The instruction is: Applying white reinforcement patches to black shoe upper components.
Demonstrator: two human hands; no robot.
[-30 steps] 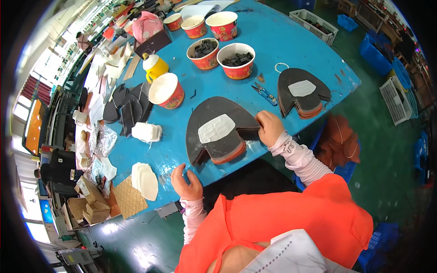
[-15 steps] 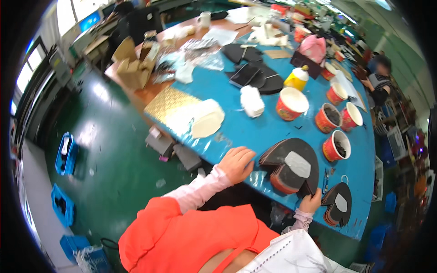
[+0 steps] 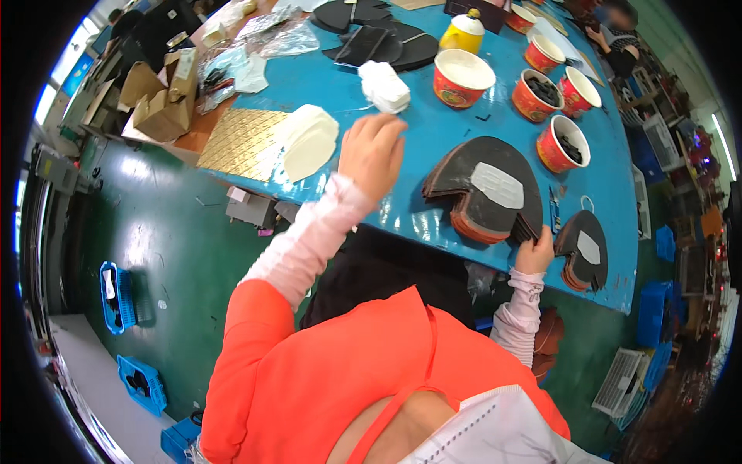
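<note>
Over the table's near side hangs my left hand (image 3: 372, 155), back up and fingers loosely bent forward, with nothing visible in it. A crumpled white bundle (image 3: 384, 87) lies just beyond its fingertips, and a stack of cream-coloured rounded sheets (image 3: 311, 143) is to its left. My right hand (image 3: 536, 251) is closed on the lower right tip of a large stack of black, notched rounded pieces (image 3: 483, 158). That stack has reddish-brown edges and a whitish patch on top. Right of this hand sits a smaller similar stack (image 3: 586, 224), also with a white patch.
Red paper tubs (image 3: 568, 147), some holding black scraps, stand on the blue table (image 3: 417, 189) at the right. A yellow bottle (image 3: 464, 32) and black pieces (image 3: 402, 46) are behind. Blue snips (image 3: 554, 209) lie between the stacks. Another person (image 3: 618, 35) is at far right.
My left hand has moved forward from the table's near edge toward the white bundle. My right hand stays at the large stack's tip. The view has tilted down, so the table appears higher.
</note>
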